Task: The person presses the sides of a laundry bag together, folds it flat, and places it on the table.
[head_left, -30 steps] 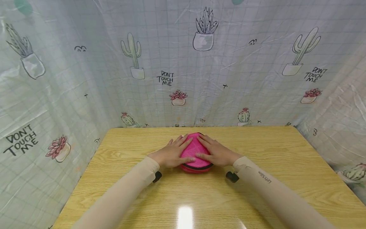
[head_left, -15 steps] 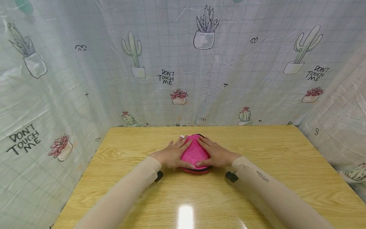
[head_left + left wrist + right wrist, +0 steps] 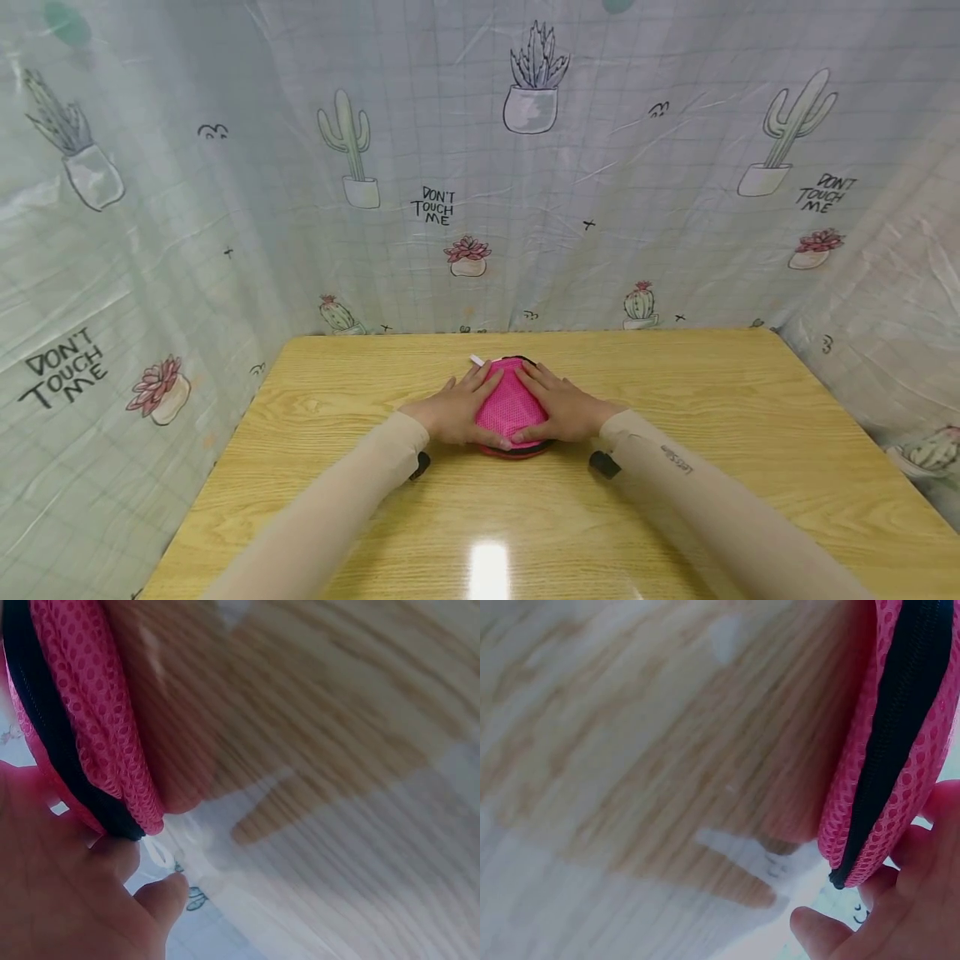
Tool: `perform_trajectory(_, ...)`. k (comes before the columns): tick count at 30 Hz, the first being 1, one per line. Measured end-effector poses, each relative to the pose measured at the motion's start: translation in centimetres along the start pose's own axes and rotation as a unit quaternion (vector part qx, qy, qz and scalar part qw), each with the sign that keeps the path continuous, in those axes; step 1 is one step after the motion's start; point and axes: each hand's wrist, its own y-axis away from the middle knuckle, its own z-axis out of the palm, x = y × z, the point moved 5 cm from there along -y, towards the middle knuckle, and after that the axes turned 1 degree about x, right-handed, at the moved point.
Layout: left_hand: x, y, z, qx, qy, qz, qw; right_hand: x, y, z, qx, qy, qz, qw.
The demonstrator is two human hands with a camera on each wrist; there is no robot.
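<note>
A pink mesh pouch (image 3: 512, 404) with a black zip band lies on the table's middle. My left hand (image 3: 457, 412) rests on its left side, fingers spread straight over the top and thumb along the near edge. On the other side my right hand (image 3: 570, 410) presses the mesh in the same way, the two thumbs almost meeting. A small white tab (image 3: 476, 360) sticks out past the left fingertips. Both wrist views show the zip band (image 3: 52, 712) running round the pouch's side, and the right one shows the zip's dark end (image 3: 838, 879) near the fingers.
The glossy wooden table (image 3: 712, 400) reflects the hands and a light. Around its back and sides hangs a pale curtain (image 3: 585, 150) printed with cacti. A dark wrist device (image 3: 604, 464) sits under the right cuff, with another at the left.
Both hands have slid slightly toward me with the pouch, and the thumbs have moved to its near edge and closer together. The white tab shows more clearly.
</note>
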Motion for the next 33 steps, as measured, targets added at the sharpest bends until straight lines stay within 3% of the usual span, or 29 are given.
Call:
perform_trajectory(20,-1.7,-0.1,-0.5,-0.004,-0.034,-0.036,0.9987,-0.5,-2.7,0.2,-0.012,0.030,-0.004,0.9995)
perform_trajectory(24,-1.8,-0.5,-0.6,-0.006,-0.035,-0.044,0.9984,-0.3,-2.8,-0.3,-0.011,0.026,-0.004,0.9996)
perform_trajectory(33,-1.1,-0.7,-1.2,0.001,-0.041,-0.031,0.9987,0.2,-1.8,-1.6,0.004,0.040,0.000,0.9992)
